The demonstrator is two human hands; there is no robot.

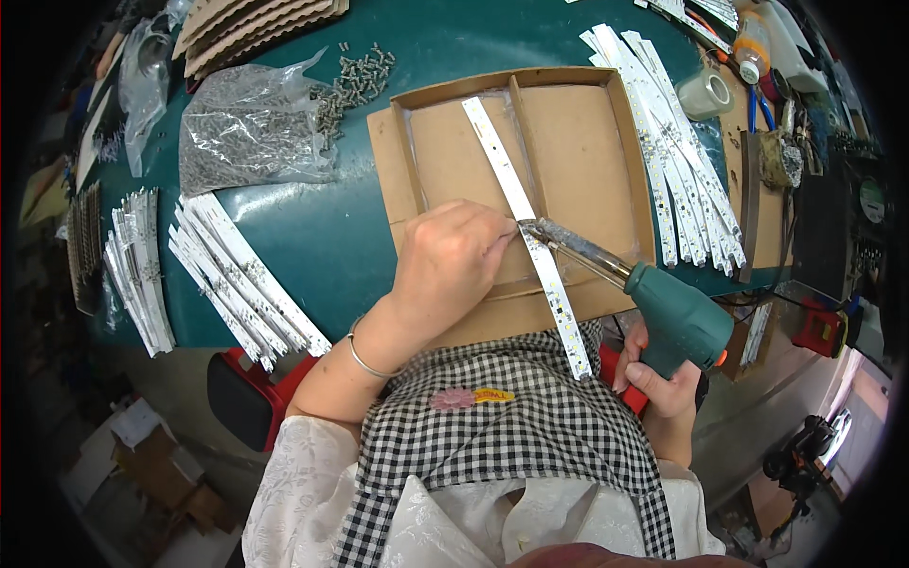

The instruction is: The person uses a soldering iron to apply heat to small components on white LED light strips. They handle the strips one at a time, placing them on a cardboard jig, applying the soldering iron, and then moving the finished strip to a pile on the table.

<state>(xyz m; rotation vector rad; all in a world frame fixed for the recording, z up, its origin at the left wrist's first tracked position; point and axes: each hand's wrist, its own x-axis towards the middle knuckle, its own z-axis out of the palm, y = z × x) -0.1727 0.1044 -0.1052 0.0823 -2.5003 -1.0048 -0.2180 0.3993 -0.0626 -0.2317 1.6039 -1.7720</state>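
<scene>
A white LED strip [551, 287] slants across the cardboard tray [579, 142]: its far end lies over the tray's left compartment, just short of the far wall, and its near end juts past the tray's near edge, above the person's checked apron [454, 440]. The left hand [450, 251] reaches over the tray's left side, its grip pinched together at the strip's left edge; whether anything sits between the fingertips cannot be told. The right hand [666, 383], outside the tray's near right corner, has its grip clamped on a green soldering gun [677, 317], whose metal tip meets the strip over the tray. Close along the tray's right wall lies a strip pile [677, 156], leaving little gap. Left of the tray, green tabletop [346, 246] shows as far as a strip bundle [246, 284]; beyond its far left corner lie loose metal pieces [355, 80] and a filled plastic bag [251, 123].
</scene>
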